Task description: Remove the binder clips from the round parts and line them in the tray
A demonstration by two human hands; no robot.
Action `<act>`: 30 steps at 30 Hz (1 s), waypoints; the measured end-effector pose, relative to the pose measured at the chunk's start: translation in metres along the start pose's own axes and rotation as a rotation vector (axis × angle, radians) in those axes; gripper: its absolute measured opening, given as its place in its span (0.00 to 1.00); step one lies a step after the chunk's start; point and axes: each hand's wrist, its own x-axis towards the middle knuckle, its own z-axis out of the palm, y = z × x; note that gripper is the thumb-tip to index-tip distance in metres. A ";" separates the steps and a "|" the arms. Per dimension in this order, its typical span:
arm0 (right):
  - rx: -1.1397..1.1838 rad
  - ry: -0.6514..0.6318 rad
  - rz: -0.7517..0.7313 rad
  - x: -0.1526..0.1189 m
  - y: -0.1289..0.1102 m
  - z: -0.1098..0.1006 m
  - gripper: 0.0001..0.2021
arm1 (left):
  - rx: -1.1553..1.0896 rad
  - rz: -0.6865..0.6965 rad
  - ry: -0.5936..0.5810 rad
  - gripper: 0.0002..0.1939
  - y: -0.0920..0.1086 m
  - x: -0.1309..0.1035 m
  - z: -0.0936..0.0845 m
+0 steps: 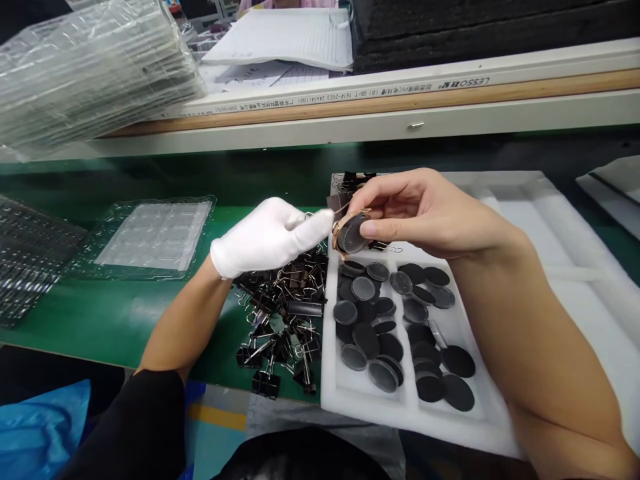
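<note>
Okay, so picture a clock face centred on the round piece (351,235) with the gold-coloured rim, since it's sitting pretty much mid-view, up above the near-left part of a white tray (370,405). At 3 o'clock the bare right hand (430,213) has it pinched, thumb pressed on the dark face and the fingers wrapped behind. At 9 o'clock is the left hand (277,235) in its white glove, fingertips drawn close together right next to the rim; a thin strip or wire (342,208) runs between glove and piece, but honestly I can't tell whether the glove is clamped on it. Down at 5 o'clock, two compartments of the tray hold loose round discs (367,341), some plain black, others with a greyish, shiny face, lots of them overlapping. Over at 7 o'clock there's a messy heap of black binder clips (265,383) on the green table (100,307) (wire handles poking out every which way, it's a proper tangle). Further out at 9 is a clear plastic tray (155,233) lying flat, then a big stack of clear trays (100,73) tilted on the shelf (320,125) at 10, papers (285,33) around 11, and a black block (490,27) at about 1.
</note>
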 end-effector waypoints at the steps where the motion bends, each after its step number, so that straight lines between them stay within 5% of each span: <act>1: -0.021 -0.009 0.003 0.000 0.000 -0.001 0.22 | 0.013 -0.011 -0.009 0.36 0.000 0.001 0.000; 16: -0.159 -0.099 -0.019 -0.005 -0.004 -0.009 0.14 | 0.188 -0.070 -0.033 0.33 0.009 -0.002 0.008; 24: 0.169 0.280 -0.089 0.002 0.001 -0.006 0.17 | 0.202 0.104 0.092 0.29 0.006 -0.001 0.004; 30: 0.209 0.319 -0.081 0.003 0.003 -0.007 0.21 | 0.230 0.156 0.074 0.27 0.006 -0.002 0.007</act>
